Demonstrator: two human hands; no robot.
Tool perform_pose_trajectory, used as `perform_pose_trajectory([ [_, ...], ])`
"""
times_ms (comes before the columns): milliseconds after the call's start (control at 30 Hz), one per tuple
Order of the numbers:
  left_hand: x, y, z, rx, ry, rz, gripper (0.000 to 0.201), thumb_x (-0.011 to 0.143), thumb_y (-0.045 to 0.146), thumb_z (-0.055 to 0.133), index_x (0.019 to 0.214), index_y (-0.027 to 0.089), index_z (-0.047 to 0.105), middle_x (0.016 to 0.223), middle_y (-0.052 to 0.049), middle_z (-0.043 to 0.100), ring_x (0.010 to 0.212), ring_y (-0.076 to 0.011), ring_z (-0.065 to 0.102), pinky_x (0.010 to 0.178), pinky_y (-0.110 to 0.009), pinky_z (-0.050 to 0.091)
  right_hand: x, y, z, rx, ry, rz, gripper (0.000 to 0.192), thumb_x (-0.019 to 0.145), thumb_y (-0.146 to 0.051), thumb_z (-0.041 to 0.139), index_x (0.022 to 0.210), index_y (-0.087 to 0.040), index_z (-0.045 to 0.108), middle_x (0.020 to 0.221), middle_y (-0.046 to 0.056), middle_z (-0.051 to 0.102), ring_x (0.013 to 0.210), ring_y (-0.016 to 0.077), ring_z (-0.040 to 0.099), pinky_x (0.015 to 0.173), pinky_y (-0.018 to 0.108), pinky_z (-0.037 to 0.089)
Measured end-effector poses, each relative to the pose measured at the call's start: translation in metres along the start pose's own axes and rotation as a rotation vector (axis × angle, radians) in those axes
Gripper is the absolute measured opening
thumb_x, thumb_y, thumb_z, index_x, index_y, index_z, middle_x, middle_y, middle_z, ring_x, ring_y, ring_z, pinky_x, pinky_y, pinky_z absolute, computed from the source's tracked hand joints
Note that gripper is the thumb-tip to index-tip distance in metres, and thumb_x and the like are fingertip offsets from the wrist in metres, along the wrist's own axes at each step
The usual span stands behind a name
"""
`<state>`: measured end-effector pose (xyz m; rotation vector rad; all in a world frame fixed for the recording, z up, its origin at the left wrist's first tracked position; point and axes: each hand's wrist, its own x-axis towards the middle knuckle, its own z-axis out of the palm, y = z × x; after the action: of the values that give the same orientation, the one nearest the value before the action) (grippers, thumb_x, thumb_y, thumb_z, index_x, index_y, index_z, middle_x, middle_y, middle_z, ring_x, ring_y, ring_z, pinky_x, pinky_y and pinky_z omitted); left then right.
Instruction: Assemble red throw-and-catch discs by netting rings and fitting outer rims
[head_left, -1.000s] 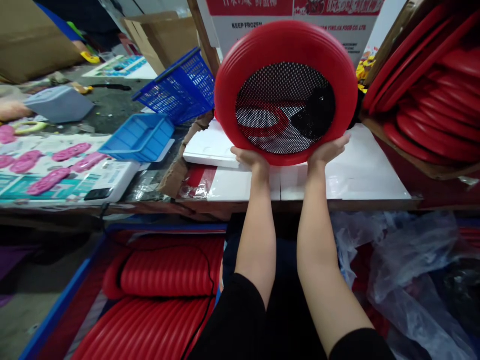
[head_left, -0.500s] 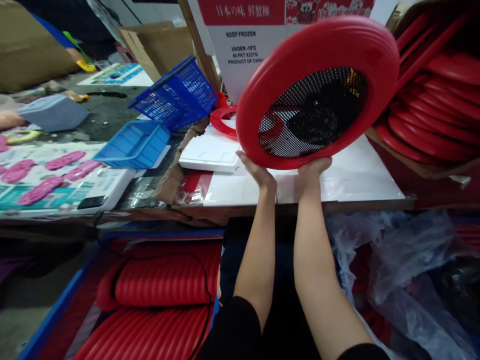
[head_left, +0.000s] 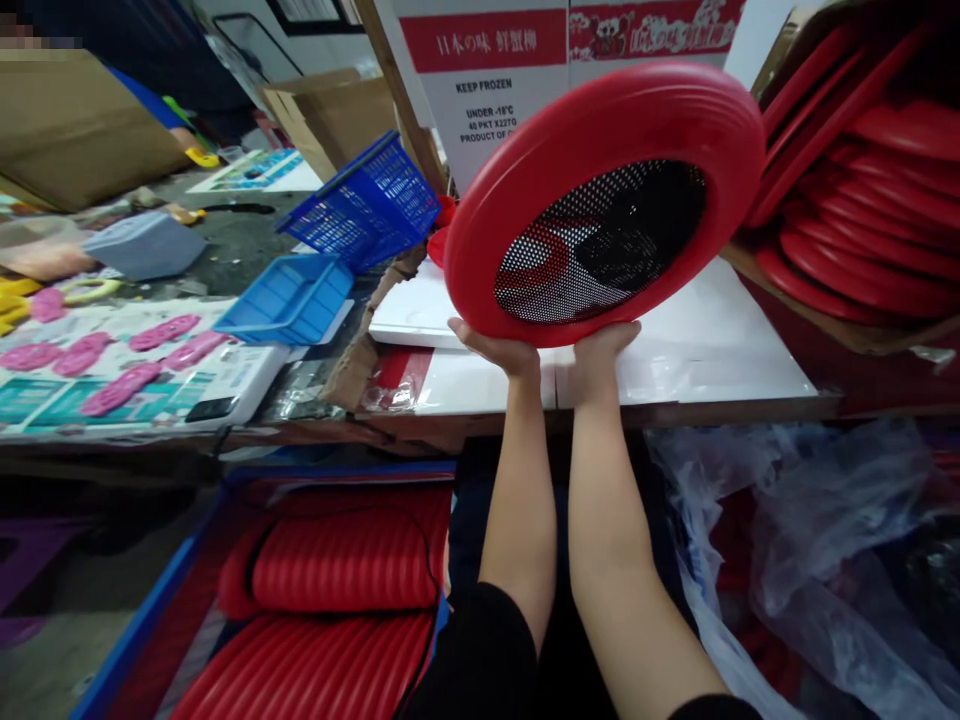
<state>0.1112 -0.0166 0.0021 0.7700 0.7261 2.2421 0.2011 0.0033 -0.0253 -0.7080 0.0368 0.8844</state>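
Note:
A large red disc (head_left: 600, 115) with a black mesh centre (head_left: 540, 275) is held up, tilted, above the white worktop. My left hand (head_left: 501, 352) supports its lower left rim, thumb out to the side and the other fingers behind the disc. Under the lower rim, my right hand (head_left: 609, 345) grips too, its fingers partly hidden. A dark patch shows through the mesh; what it is I cannot make out. Behind the disc lies a white flat box (head_left: 412, 310) on the worktop (head_left: 735, 350).
Stacked red discs (head_left: 870, 230) fill a carton at right. A blue crate (head_left: 142, 610) below holds rows of red rings (head_left: 337, 570). Left are a blue basket (head_left: 367, 205), a light-blue tray (head_left: 289, 300) and pink pieces (head_left: 120, 388). Clear plastic bags (head_left: 825, 560) hang at lower right.
The disc and both hands sit slightly further left in view, and the disc's top edge is lower. The background has shifted a little with the camera. Both hands keep their hold.

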Motion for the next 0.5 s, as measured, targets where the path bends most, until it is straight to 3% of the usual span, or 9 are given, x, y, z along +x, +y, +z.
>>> perform_pose_trajectory([
  [133, -0.001, -0.005, -0.004, 0.070, -0.050, 0.062, 0.079, 0.106, 0.060, 0.000, 0.153, 0.017, 0.047, 0.151, -0.013, 0.060, 0.145, -0.0242, 0.055, 0.121, -0.038, 0.048, 0.005, 0.003, 0.003, 0.010, -0.063, -0.040, 0.067, 0.096, -0.037, 0.016, 0.141, -0.017, 0.061, 0.130, 0.012, 0.072, 0.118, 0.0198, 0.073, 0.106, 0.047, 0.060],
  [300, 0.001, -0.005, -0.004, 0.207, -0.030, 0.012, 0.084, 0.103, 0.066, -0.003, 0.149, 0.017, 0.048, 0.147, -0.014, 0.060, 0.144, -0.0255, 0.054, 0.118, -0.038, 0.051, 0.010, 0.008, 0.007, -0.080, -0.060, -0.068, 0.069, 0.094, -0.038, 0.014, 0.137, -0.016, 0.063, 0.121, 0.013, 0.074, 0.109, 0.0188, 0.075, 0.100, 0.044, 0.063],
  [433, 0.004, -0.013, -0.006, 0.247, -0.033, -0.011, 0.091, 0.102, 0.069, -0.008, 0.154, 0.017, 0.046, 0.148, -0.014, 0.061, 0.149, -0.0239, 0.051, 0.121, -0.036, 0.048, 0.013, 0.008, 0.003, -0.117, -0.012, -0.110, 0.068, 0.094, -0.042, 0.013, 0.132, -0.021, 0.064, 0.121, 0.012, 0.073, 0.114, 0.0195, 0.074, 0.097, 0.042, 0.065],
  [500, 0.003, -0.018, -0.013, 0.292, -0.048, -0.014, 0.097, 0.101, 0.072, -0.011, 0.156, 0.017, 0.046, 0.149, -0.015, 0.061, 0.151, -0.0231, 0.051, 0.123, -0.037, 0.046, 0.018, 0.003, -0.003, -0.197, -0.082, -0.093, 0.068, 0.095, -0.045, 0.010, 0.126, -0.023, 0.067, 0.116, 0.012, 0.073, 0.117, 0.0207, 0.072, 0.095, 0.042, 0.065],
])
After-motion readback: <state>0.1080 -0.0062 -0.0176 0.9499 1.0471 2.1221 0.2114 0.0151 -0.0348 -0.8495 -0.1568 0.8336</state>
